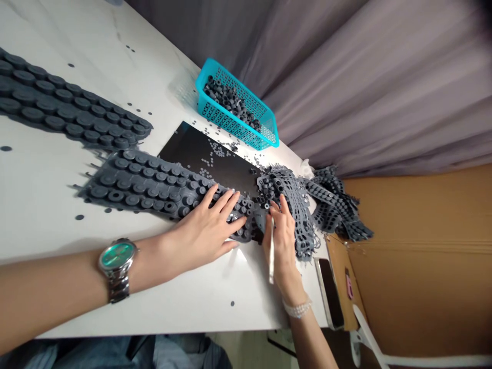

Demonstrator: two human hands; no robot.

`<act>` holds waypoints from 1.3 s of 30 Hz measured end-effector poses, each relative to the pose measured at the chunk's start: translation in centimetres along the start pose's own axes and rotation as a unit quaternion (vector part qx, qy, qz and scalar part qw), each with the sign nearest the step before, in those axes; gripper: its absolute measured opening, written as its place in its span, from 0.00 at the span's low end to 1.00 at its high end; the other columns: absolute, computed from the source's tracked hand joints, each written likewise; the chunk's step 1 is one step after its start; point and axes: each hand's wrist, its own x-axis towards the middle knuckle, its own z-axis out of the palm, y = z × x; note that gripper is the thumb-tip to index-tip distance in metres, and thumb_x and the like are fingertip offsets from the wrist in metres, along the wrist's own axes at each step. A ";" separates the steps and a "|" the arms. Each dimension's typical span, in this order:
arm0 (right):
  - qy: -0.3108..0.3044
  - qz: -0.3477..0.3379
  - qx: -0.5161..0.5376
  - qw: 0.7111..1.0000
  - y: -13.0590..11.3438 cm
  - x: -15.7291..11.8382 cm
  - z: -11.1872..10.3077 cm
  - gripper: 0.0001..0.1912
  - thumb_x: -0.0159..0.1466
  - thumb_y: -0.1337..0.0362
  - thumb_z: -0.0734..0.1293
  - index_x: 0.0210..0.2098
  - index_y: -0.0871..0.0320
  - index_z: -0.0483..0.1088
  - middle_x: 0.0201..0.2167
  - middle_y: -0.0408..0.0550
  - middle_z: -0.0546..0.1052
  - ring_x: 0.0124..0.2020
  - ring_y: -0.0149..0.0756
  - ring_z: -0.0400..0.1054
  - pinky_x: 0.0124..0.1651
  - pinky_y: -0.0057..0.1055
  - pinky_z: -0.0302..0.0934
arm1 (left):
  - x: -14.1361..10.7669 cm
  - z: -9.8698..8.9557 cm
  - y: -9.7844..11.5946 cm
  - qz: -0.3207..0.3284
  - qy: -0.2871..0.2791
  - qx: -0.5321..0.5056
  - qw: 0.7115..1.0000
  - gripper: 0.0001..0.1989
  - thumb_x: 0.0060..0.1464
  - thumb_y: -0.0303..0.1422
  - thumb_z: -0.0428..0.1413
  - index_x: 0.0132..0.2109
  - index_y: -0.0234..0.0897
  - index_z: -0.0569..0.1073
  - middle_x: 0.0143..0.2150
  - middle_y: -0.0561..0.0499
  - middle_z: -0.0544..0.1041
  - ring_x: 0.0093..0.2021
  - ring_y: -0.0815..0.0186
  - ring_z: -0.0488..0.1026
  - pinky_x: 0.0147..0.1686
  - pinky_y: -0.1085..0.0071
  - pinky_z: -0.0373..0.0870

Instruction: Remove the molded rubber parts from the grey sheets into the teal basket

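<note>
A grey moulded rubber sheet (132,179) with rows of round raised caps lies across the table. My left hand (209,220) rests on its right end, fingers spread and flat. In my right hand (281,230) is a thin white stick-like tool (271,256), gripped between the fingers; its working end is hidden. That hand is just right of the sheet's end, beside a pile of small dark rubber caps (271,187). A grey punched-out rubber web (302,215) full of holes lies against the pile.
A blue basket (215,115) holds many small dark rubber pieces. Tiny discs are scattered on a black mat (180,148) and the white table (184,302). Another capped sheet (69,105) is at the left. Crumpled rubber (334,205) and a phone (329,292) are at the right.
</note>
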 end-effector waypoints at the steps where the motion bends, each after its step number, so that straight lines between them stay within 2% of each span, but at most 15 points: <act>1: 0.008 0.013 -0.012 1.000 0.2 0.0 -0.1 0.12 0.70 0.69 0.56 0.52 0.57 0.63 0.64 0.62 0.63 0.67 0.45 0.55 0.61 0.52 0.60 | 0.0 0.1 0.0 0.001 0.002 0.004 1.000 0.27 0.60 0.49 0.50 0.62 0.46 0.68 0.69 0.33 0.59 0.69 0.45 0.54 0.63 0.40 0.50; 4: -0.006 -0.005 -0.021 1.000 0.1 0.1 -0.5 0.10 0.70 0.69 0.58 0.50 0.57 0.63 0.57 0.60 0.72 0.70 0.46 0.50 0.61 0.53 0.58 | 0.0 0.2 0.2 0.006 0.016 0.030 0.999 0.29 0.60 0.51 0.49 0.65 0.46 0.65 0.69 0.35 0.58 0.70 0.45 0.52 0.64 0.39 0.49; 9: -0.035 -0.136 -0.004 0.990 -1.1 0.2 -0.7 0.12 0.68 0.72 0.60 0.50 0.56 0.63 0.54 0.57 0.76 0.66 0.43 0.58 0.58 0.46 0.61 | -0.3 0.2 0.9 0.002 0.000 0.075 0.997 0.31 0.61 0.48 0.50 0.64 0.35 0.66 0.67 0.34 0.62 0.69 0.48 0.56 0.63 0.43 0.54; 11: -0.043 -0.172 -0.011 0.984 -1.2 0.2 -0.5 0.13 0.67 0.73 0.62 0.50 0.57 0.64 0.53 0.58 0.76 0.65 0.42 0.60 0.58 0.44 0.61 | -0.5 0.1 1.0 0.000 -0.004 0.077 0.997 0.29 0.61 0.47 0.50 0.63 0.34 0.67 0.66 0.35 0.64 0.68 0.49 0.58 0.63 0.45 0.56; 17: -0.064 -0.188 -0.027 0.980 -1.0 0.3 -0.2 0.13 0.68 0.72 0.61 0.52 0.59 0.64 0.55 0.60 0.74 0.66 0.43 0.58 0.58 0.45 0.61 | -0.5 0.2 0.7 -0.006 0.018 0.062 0.998 0.30 0.60 0.50 0.49 0.62 0.35 0.69 0.68 0.37 0.62 0.69 0.49 0.56 0.65 0.43 0.53; 22: -0.124 -0.199 -0.064 0.970 -2.2 0.9 -1.2 0.13 0.70 0.72 0.58 0.52 0.64 0.64 0.56 0.65 0.72 0.67 0.45 0.55 0.60 0.45 0.60 | -0.6 0.5 0.8 -0.014 0.008 0.055 0.998 0.30 0.60 0.50 0.49 0.61 0.35 0.69 0.68 0.37 0.62 0.69 0.48 0.56 0.65 0.42 0.51; 24: -0.131 -0.214 -0.075 0.965 -2.4 1.0 -1.2 0.13 0.70 0.74 0.56 0.53 0.65 0.64 0.57 0.66 0.71 0.68 0.44 0.54 0.61 0.44 0.59 | -0.6 0.6 0.9 -0.011 0.010 0.057 0.998 0.30 0.60 0.50 0.49 0.61 0.34 0.69 0.67 0.37 0.63 0.69 0.49 0.56 0.65 0.42 0.50; 26: -0.099 -0.200 -0.073 0.972 -2.2 1.0 -0.8 0.14 0.70 0.75 0.55 0.52 0.65 0.64 0.58 0.67 0.70 0.68 0.43 0.54 0.61 0.43 0.58 | -0.6 0.6 0.9 -0.009 0.014 0.059 0.998 0.30 0.60 0.48 0.49 0.61 0.32 0.69 0.67 0.36 0.64 0.69 0.48 0.56 0.65 0.41 0.49; 27: -0.067 -0.168 -0.067 0.981 -1.9 1.0 -0.6 0.13 0.70 0.75 0.55 0.51 0.64 0.64 0.59 0.66 0.70 0.68 0.43 0.54 0.61 0.44 0.58 | -0.6 0.6 0.9 -0.008 0.016 0.059 0.998 0.30 0.60 0.48 0.50 0.61 0.32 0.69 0.67 0.35 0.64 0.68 0.48 0.56 0.65 0.41 0.49; 30: 0.034 -0.014 -0.044 0.998 -0.5 0.9 -0.1 0.11 0.71 0.69 0.56 0.50 0.60 0.64 0.61 0.65 0.67 0.67 0.44 0.55 0.60 0.48 0.59 | -0.6 0.5 0.9 -0.010 0.018 0.054 0.998 0.29 0.60 0.47 0.51 0.60 0.33 0.70 0.66 0.34 0.64 0.68 0.47 0.57 0.64 0.41 0.50; 32: 0.046 0.049 -0.031 0.997 0.3 0.7 -0.2 0.11 0.71 0.65 0.57 0.50 0.58 0.65 0.60 0.63 0.68 0.68 0.47 0.53 0.59 0.53 0.58 | -0.7 0.5 1.0 -0.015 0.022 0.051 0.998 0.29 0.59 0.48 0.52 0.61 0.34 0.70 0.66 0.33 0.64 0.68 0.47 0.56 0.64 0.42 0.50; 35: 0.011 0.044 -0.015 0.999 0.5 0.4 -0.5 0.12 0.71 0.63 0.58 0.51 0.57 0.66 0.56 0.60 0.73 0.70 0.50 0.48 0.60 0.58 0.55 | -1.0 0.6 1.2 -0.036 0.030 0.054 0.997 0.31 0.58 0.50 0.53 0.62 0.37 0.69 0.66 0.33 0.64 0.69 0.45 0.55 0.64 0.43 0.51; 39: -0.015 -0.039 -0.006 0.999 -0.8 0.7 -0.6 0.11 0.70 0.67 0.58 0.50 0.54 0.66 0.57 0.57 0.72 0.69 0.46 0.52 0.60 0.52 0.59 | -1.2 0.9 1.3 -0.037 0.042 0.065 0.996 0.32 0.58 0.50 0.53 0.63 0.36 0.68 0.65 0.31 0.65 0.68 0.43 0.56 0.64 0.43 0.51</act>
